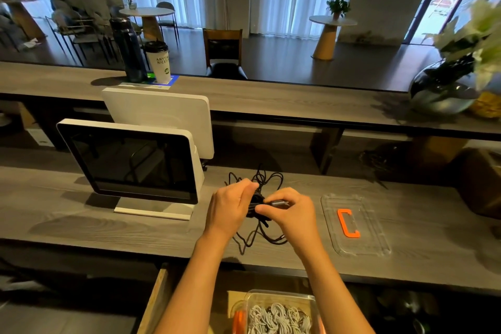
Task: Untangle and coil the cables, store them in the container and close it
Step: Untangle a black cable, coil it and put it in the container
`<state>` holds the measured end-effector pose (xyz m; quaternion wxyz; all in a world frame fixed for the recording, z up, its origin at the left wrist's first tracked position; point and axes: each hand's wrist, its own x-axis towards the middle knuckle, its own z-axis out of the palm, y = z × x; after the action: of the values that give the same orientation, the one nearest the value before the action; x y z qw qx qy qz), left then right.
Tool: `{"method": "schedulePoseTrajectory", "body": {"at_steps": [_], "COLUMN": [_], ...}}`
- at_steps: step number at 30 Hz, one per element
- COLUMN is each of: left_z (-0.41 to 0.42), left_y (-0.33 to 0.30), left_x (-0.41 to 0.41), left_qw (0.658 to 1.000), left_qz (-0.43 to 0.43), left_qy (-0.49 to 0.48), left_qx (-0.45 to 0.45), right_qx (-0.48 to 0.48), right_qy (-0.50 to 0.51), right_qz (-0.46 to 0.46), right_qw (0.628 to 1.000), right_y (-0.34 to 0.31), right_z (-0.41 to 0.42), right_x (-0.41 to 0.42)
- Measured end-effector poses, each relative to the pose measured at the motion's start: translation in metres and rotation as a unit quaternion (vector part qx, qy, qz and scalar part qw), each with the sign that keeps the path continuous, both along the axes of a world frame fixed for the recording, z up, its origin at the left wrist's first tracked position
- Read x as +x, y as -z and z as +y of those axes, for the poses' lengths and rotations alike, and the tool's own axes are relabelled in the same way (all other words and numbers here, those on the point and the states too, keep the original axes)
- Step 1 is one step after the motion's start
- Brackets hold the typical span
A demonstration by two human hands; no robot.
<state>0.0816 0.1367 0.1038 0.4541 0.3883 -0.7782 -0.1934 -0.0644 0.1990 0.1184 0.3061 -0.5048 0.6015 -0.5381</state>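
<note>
Snagging is your main risk here: the black cable (257,209) is only partly gathered, with loose loops fanned out on the tabletop (81,214) beyond your knuckles and more strands trailing toward you, so a hard pull on the plug end could cinch a knot rather than free it. Your left hand (230,206) is curled around the bundled middle of the cable, and your right hand (287,211) pinches a grey plug end just right of that bundle, thumb and forefinger closed on it; both hands are touching the cable, with the bundle held between them. A trailing loop near the tabletop's front edge could also slide off if you lift too quickly. The clear lid (355,225) with its orange clip lies flat on the tabletop, near and to the right of the cable, close enough that a swinging strand might drag it. The container (279,312) sits below the tabletop's front edge, nearer you than the cable, already holding pale coiled cables, so room looks limited and a loose coil may keep the lid from seating.
</note>
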Motion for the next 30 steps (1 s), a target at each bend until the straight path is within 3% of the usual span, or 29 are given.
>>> {"method": "schedulePoseTrajectory", "body": {"at_steps": [3, 6, 8, 10, 13, 15, 18, 20, 23, 26, 28, 30], "left_z": [0.001, 0.003, 0.006, 0.007, 0.007, 0.011, 0.015, 0.014, 0.014, 0.016, 0.018, 0.020], "left_y": [0.008, 0.009, 0.000, -0.015, -0.035, -0.040, -0.039, -0.041, -0.041, -0.040, -0.041, -0.042], "left_x": [-0.001, -0.002, -0.002, -0.003, -0.001, 0.000, 0.000, -0.004, -0.011, -0.018, -0.022, -0.025], "left_qw": [0.998, 0.997, 0.998, 0.989, 0.915, 0.860, 0.843, 0.840, 0.798, 0.772, 0.753, 0.724], "left_qz": [0.035, 0.047, 0.056, 0.067, 0.071, 0.071, 0.129, 0.170, 0.276, 0.345, 0.386, 0.434], "left_qy": [0.020, 0.019, 0.022, 0.018, 0.064, 0.151, 0.188, 0.153, 0.099, 0.039, 0.004, -0.015], "left_qx": [-0.052, -0.060, -0.002, 0.132, 0.391, 0.483, 0.488, 0.493, 0.527, 0.532, 0.534, 0.536], "right_qx": [0.025, -0.015, -0.057, -0.111, -0.164, -0.180, -0.184, -0.182, -0.173, -0.152, -0.115, -0.074], "right_qy": [-0.002, -0.022, -0.021, -0.028, -0.054, -0.060, -0.069, -0.062, -0.014, -0.028, -0.022, -0.001], "right_qz": [-0.092, -0.054, 0.023, 0.097, 0.177, 0.204, 0.217, 0.250, 0.289, 0.211, 0.054, -0.124], "right_qw": [0.995, 0.998, 0.998, 0.989, 0.969, 0.961, 0.956, 0.949, 0.941, 0.965, 0.992, 0.989], "right_y": [0.007, 0.011, 0.012, 0.014, 0.015, 0.014, 0.014, 0.016, 0.019, 0.014, 0.008, 0.003], "right_z": [-0.001, 0.001, 0.003, 0.003, 0.004, 0.005, 0.004, 0.002, 0.001, 0.004, 0.007, 0.008], "right_x": [0.001, -0.003, -0.007, -0.013, -0.019, -0.021, -0.023, -0.023, -0.024, -0.017, -0.006, 0.003]}}
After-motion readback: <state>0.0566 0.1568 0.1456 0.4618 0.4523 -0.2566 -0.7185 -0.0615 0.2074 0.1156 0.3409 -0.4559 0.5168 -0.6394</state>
